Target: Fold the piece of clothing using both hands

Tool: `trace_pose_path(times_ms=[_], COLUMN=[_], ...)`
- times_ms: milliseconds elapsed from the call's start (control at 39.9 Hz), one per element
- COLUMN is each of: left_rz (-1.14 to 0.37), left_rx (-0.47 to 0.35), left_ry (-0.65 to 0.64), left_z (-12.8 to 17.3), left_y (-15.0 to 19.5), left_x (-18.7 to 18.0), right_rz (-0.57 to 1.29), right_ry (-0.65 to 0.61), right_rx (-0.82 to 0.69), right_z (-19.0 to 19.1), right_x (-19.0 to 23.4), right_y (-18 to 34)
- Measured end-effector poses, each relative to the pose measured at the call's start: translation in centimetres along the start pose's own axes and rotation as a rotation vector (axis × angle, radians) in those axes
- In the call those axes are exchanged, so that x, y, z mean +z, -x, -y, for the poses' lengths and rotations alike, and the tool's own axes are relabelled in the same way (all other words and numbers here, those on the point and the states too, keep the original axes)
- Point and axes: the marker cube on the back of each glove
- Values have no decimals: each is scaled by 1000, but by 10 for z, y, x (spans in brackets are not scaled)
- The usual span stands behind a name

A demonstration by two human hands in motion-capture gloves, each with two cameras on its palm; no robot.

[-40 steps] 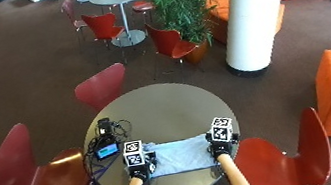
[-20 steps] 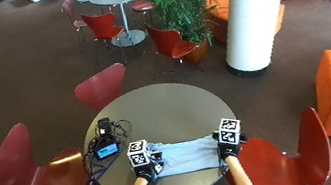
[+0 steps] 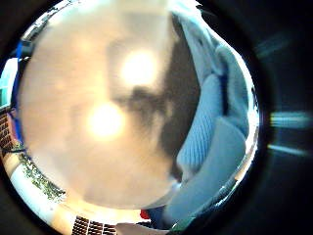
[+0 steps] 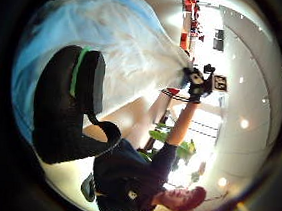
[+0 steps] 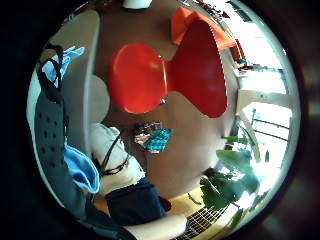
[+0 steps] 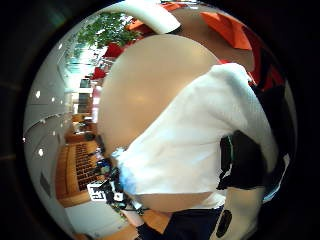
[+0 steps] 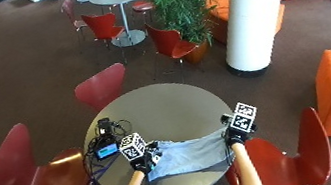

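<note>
Both hands point(image 7: 143, 160) point(image 7: 235, 136) hold garment point(image 7: 186, 154) above table point(image 7: 155, 109)

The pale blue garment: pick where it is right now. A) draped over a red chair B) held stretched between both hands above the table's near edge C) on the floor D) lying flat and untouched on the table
B: the outside view shows the garment stretched between the left hand and the right hand, above the table.

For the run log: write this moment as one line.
stage: fold under way | left hand: grips pale blue garment corner | right hand: grips other corner | garment: held stretched between hands above round table
</note>
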Motion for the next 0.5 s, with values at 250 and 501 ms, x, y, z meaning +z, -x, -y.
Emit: trace_pose_path(times_ms=[250, 501], left_rz=[110, 157], left_rx=[88, -3], left_ry=[-311, -432], left_z=[-17, -36], left_y=[21, 87], left_x=[-67, -109], right_rz=[-15, -77], right_ry=[-85, 14], right_rx=[-141, -393], right_z=[-42, -93], right_x=[-61, 23], right_y=[113, 267])
